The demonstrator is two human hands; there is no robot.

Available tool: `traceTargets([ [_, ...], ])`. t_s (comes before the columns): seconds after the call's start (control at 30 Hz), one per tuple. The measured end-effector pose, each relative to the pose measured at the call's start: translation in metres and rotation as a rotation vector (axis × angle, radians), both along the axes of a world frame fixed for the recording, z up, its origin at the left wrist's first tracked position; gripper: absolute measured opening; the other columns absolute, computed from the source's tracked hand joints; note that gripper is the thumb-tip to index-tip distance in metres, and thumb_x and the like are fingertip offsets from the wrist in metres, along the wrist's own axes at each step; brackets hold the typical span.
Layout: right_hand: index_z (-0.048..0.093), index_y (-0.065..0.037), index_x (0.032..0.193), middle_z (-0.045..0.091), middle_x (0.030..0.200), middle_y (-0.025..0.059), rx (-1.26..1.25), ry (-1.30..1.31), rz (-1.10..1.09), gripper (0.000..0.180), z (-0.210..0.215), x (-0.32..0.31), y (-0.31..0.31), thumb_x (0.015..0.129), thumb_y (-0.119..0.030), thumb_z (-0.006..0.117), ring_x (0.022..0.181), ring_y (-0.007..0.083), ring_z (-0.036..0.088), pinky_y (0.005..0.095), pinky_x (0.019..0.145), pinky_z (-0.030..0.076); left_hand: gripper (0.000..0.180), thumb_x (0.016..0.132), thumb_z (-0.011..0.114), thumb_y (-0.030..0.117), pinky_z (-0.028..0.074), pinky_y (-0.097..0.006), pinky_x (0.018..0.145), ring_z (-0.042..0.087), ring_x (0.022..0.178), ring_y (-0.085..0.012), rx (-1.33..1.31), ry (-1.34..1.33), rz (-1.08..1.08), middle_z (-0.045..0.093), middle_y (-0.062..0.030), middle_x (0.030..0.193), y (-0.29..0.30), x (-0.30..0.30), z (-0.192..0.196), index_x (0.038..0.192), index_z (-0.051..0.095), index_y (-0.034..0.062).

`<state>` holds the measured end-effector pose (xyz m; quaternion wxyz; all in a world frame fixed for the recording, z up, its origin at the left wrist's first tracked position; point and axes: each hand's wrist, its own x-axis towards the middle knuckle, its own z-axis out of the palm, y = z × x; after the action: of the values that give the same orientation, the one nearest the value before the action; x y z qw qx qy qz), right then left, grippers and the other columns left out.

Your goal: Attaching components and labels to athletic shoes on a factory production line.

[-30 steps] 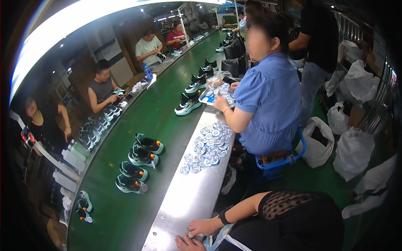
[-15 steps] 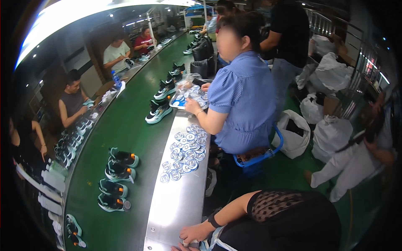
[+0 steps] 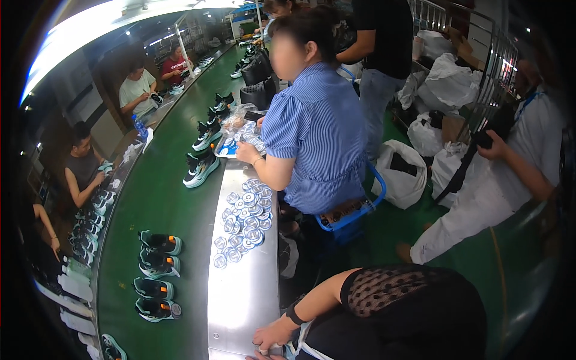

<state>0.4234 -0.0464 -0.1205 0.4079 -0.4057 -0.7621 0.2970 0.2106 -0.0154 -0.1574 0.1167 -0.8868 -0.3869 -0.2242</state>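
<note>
My right hand (image 3: 273,334) lies at the near end of the steel bench (image 3: 234,303), its fingers bent and pressed together. A dark band circles its wrist. What these fingers hold, if anything, is hidden. Only a few fingers of my left hand (image 3: 264,356) show beside it at the lower edge; the rest is cut off. A light blue-and-white strip of cloth (image 3: 305,341) lies against my front near the right wrist. Farther up the bench spreads a pile of round clear discs with blue-white rims (image 3: 243,222). Black and mint shoes (image 3: 157,264) stand on the green belt (image 3: 186,231) to the left.
A co-worker in a blue striped shirt (image 3: 318,126) sits on a blue chair (image 3: 342,216) at a tray (image 3: 225,155) of discs. Other people work across the belt. White sacks (image 3: 393,192) stand on the floor, and a person in white trousers (image 3: 456,222) is at right.
The view has turned right, so the scene sits farther left. Shoes on the belt have come nearer along the bench. The person in white trousers shows more fully. My hands have barely moved.
</note>
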Motion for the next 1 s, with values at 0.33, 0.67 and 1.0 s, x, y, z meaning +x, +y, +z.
traceTargets([
  [0.33, 0.062, -0.012, 0.090, 0.051, 0.097, 0.0094, -0.012, -0.239, -0.206, 0.026, 0.019, 0.039, -0.009, 0.067, 0.000, 0.067, 0.098, 0.0287, 0.049, 0.0395, 0.087, 0.036, 0.048, 0.093, 0.047, 0.041, 0.049, -0.048, 0.086, 0.062, 0.101, -0.0375, 0.052, -0.068, -0.071, 0.062, -0.0199, 0.116, -0.004, 0.011, 0.024, 0.123, 0.061, 0.0052],
  [0.67, 0.061, -0.012, 0.094, 0.051, 0.096, 0.0103, 0.032, -0.260, -0.263, 0.033, 0.017, 0.046, -0.014, 0.064, 0.000, 0.069, 0.097, 0.0296, 0.048, 0.0411, 0.084, 0.037, 0.044, 0.093, 0.052, 0.037, 0.052, -0.046, 0.082, 0.063, 0.098, -0.0379, 0.107, -0.070, -0.115, 0.062, -0.0217, 0.117, -0.002, 0.007, 0.018, 0.123, 0.061, 0.0067],
  [1.0, 0.062, -0.012, 0.092, 0.051, 0.094, 0.0104, 0.025, -0.252, -0.301, 0.031, 0.022, 0.051, -0.014, 0.064, 0.000, 0.067, 0.096, 0.0297, 0.048, 0.0408, 0.084, 0.037, 0.044, 0.094, 0.051, 0.036, 0.052, -0.045, 0.082, 0.063, 0.099, -0.0370, -0.003, -0.023, -0.074, 0.060, -0.0228, 0.120, -0.014, 0.017, 0.051, 0.126, 0.059, 0.0060],
])
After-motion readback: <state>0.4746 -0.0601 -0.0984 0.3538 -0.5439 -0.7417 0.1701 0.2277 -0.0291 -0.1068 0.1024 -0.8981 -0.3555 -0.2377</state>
